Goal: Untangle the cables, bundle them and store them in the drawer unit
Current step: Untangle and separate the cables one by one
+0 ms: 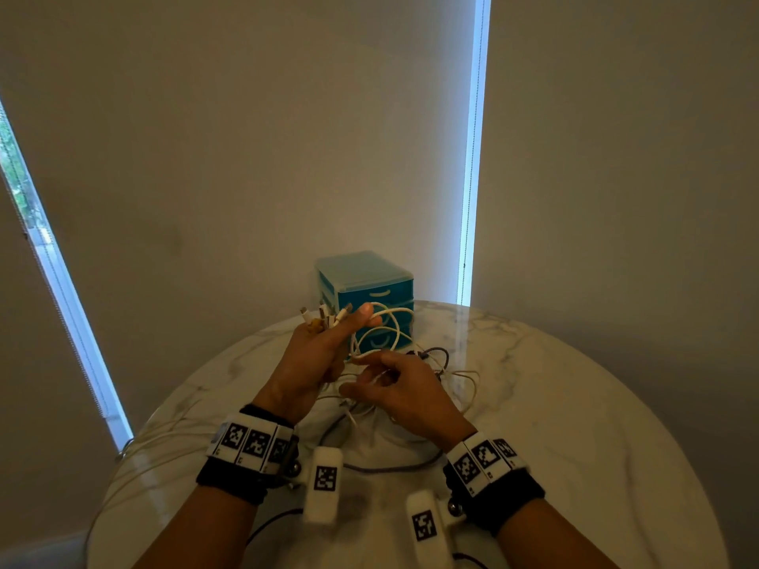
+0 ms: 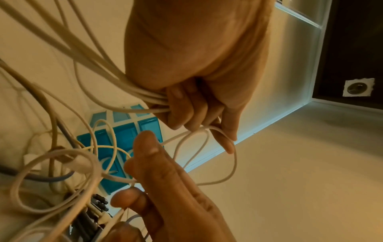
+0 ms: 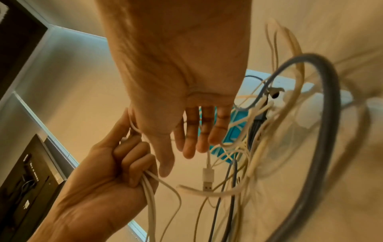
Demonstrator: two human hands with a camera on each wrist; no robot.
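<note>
My left hand (image 1: 320, 351) is raised above the table and grips a bunch of white cables (image 2: 145, 96). Their plugs (image 1: 324, 316) stick up past its fingers. A white loop (image 1: 390, 326) arcs from that fist to my right hand (image 1: 402, 384), which pinches the white cable (image 2: 122, 179) between thumb and fingers. Both hands meet in the right wrist view, left hand (image 3: 116, 163) below right hand (image 3: 182, 98). The teal drawer unit (image 1: 369, 289) stands shut behind them. More tangled white and dark cables (image 1: 435, 363) lie on the table under my right hand.
The round marble table (image 1: 575, 425) stands against a wall between two bright window strips. A thick grey cable (image 3: 331, 98) curls near my right wrist, and a white USB plug (image 3: 208, 178) dangles. Thin cables trail off the table's left edge (image 1: 135, 449).
</note>
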